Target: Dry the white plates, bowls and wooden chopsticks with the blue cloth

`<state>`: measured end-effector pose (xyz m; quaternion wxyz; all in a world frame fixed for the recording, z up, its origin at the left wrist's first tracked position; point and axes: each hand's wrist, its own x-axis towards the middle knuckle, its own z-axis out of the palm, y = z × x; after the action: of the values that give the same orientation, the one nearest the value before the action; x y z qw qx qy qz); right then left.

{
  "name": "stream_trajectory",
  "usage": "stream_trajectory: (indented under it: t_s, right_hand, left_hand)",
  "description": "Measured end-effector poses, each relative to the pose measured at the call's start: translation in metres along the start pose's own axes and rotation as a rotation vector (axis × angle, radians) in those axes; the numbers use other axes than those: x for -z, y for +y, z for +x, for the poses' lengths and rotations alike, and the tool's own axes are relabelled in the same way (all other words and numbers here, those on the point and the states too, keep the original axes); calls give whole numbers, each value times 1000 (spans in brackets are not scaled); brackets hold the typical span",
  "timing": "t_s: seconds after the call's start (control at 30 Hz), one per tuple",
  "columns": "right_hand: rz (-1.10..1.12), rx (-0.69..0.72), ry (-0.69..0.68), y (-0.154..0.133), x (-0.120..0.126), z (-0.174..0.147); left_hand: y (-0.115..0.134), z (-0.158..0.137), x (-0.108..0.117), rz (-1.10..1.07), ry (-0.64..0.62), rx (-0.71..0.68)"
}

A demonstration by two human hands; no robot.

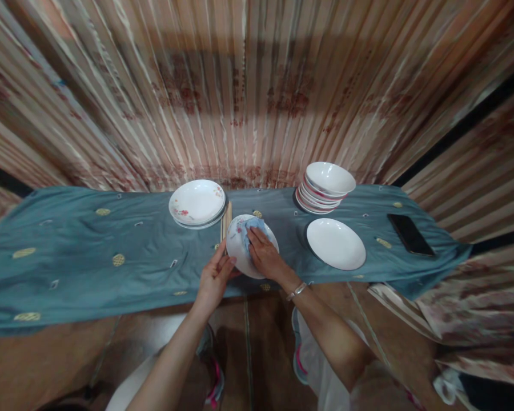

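Pressing a folded-looking blue cloth (249, 228) onto the inner face of the floral dish (236, 254), the right hand (263, 251) has its fingers close together and nearly straight, the cloth caught beneath them. The left hand (216, 275) pinches the floral dish at its left edge, thumb near the rim; how the fingers sit underneath is hidden. A silver bracelet (297, 291) circles the right wrist, just to the near right of the dish.

Against the dish's left side, chopsticks (225, 220) lie lengthwise away from the person. Beyond them, left and farther back from the dish, is a stack of plates (197, 202). Right of the dish sits a plain white plate (336, 244), with a stack of bowls (325, 188) behind it and a phone (410, 235) farthest right.

Wiping of the floral dish looks underway and unfinished, since the cloth is on it. Nothing visible tells whether the stacked pieces or the lone plate have been wiped.
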<state>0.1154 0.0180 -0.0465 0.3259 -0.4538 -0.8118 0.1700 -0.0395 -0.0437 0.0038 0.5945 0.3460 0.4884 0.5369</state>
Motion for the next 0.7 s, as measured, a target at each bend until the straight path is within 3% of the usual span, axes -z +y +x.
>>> stream_trajectory:
  t_s: [0.33, 0.7]
  right_hand:
    - [-5, -154, -215, -11, 27, -30]
    - [132, -75, -315, -30, 46, -43]
  left_hand:
    - [-4, 5, 5, 24, 16, -9]
    - [-5, 7, 5, 31, 35, -22]
